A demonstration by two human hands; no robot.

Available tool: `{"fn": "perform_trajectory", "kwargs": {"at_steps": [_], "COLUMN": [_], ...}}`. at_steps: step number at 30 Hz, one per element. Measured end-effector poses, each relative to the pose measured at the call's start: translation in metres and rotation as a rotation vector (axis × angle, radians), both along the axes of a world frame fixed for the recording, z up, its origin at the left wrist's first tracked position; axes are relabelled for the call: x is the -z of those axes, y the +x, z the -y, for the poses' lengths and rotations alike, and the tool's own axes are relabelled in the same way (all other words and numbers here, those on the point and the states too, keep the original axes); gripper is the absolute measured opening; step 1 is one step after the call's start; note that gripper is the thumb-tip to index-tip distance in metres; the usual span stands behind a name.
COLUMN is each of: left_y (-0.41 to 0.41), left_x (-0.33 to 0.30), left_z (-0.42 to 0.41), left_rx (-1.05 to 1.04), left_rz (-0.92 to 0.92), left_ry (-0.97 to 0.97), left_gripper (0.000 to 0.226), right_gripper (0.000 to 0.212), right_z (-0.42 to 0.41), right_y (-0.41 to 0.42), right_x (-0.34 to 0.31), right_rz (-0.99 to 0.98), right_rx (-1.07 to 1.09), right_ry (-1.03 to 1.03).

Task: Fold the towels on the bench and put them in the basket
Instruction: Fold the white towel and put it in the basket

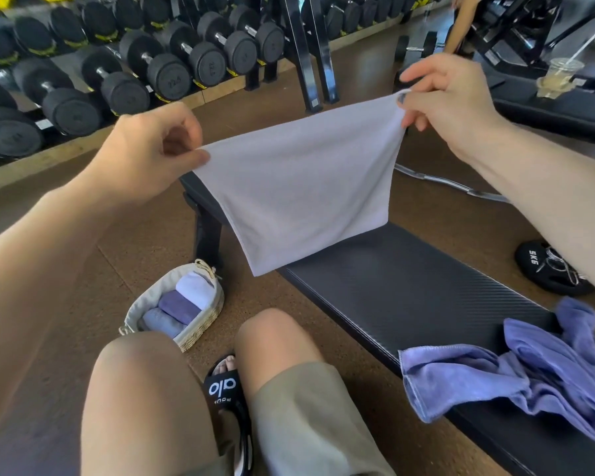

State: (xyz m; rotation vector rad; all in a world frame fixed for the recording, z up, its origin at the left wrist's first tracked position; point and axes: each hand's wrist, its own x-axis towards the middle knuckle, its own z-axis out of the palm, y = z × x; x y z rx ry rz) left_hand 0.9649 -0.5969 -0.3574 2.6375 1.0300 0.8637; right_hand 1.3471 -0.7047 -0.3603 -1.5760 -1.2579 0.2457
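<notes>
Nearest, at the right on the black bench (409, 286), a crumpled purple towel (516, 369) lies unfolded, waiting its turn. On the floor to the left, just beside the bench's far leg, stands a woven basket (205, 321) with a cloth liner; in it three rolled or folded towels lie side by side, a blue-grey one nearest, a purple one in the middle, a white one farthest, with some room apparently left along one side. Above the bench hangs the white towel (299, 187), stretched between both hands: the left hand (145, 156) pinches its left top corner between thumb and curled fingers, and the right hand (450, 101) pinches the right top corner higher and farther off. To fold it well, I judge the top edge should be levelled and pulled taut, then the corners brought together squarely.
</notes>
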Motion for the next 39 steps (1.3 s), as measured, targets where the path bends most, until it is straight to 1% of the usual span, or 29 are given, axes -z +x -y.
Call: {"fn": "perform_trajectory", "kwargs": {"at_steps": [3,8,13,16,22,25,27,28,30,31,33,34,36,39], "left_y": [0.003,0.000,0.002,0.009,0.041,0.057,0.062,0.063,0.062,0.060,0.055,0.050,0.040,0.029], "left_x": [0.000,-0.004,-0.007,-0.005,-0.001,-0.012,-0.015,-0.012,0.010,0.028,0.076,0.100,0.145,0.179], "left_z": [0.001,-0.004,-0.016,-0.033,-0.086,-0.102,-0.101,-0.096,-0.085,-0.077,-0.057,-0.047,-0.027,-0.010], "left_rx": [0.011,0.009,0.005,0.005,-0.077,-0.154,-0.177,-0.165,-0.059,0.021,0.150,0.194,0.283,0.379], "left_rz": [-0.018,-0.075,-0.140,-0.170,-0.288,-0.272,-0.242,-0.242,-0.283,-0.323,-0.433,-0.487,-0.576,-0.658], "left_ry": [-0.011,0.056,0.141,0.177,0.255,0.360,0.473,0.519,0.553,0.549,0.510,0.463,0.338,0.206], "left_gripper": [0.017,0.008,0.013,0.014,0.016,0.019,0.021,0.022,0.023,0.022,0.014,0.010,0.009,0.010], "right_gripper": [0.026,0.024,0.018,0.014,0.010,0.009,0.016,0.016,0.012,0.011,0.009,0.010,0.014,0.016], "right_z": [-0.002,-0.002,-0.018,-0.035,-0.079,-0.091,-0.083,-0.074,-0.049,-0.034,0.000,0.018,0.054,0.096], "right_y": [0.003,0.003,0.000,-0.001,0.005,0.015,0.018,0.019,0.020,0.021,0.020,0.015,0.000,-0.023], "right_x": [0.005,0.000,-0.004,-0.003,-0.002,-0.008,-0.008,-0.004,0.018,0.039,0.092,0.119,0.166,0.203], "right_rz": [0.030,0.098,0.169,0.180,0.202,0.206,0.227,0.207,0.166,0.163,0.178,0.190,0.245,0.342], "right_rx": [-0.027,-0.049,-0.032,-0.005,0.079,0.167,0.216,0.221,0.210,0.207,0.198,0.184,0.137,0.043], "right_ry": [-0.078,-0.155,-0.200,-0.194,-0.164,-0.087,-0.028,-0.011,-0.035,-0.075,-0.177,-0.232,-0.341,-0.420]}}
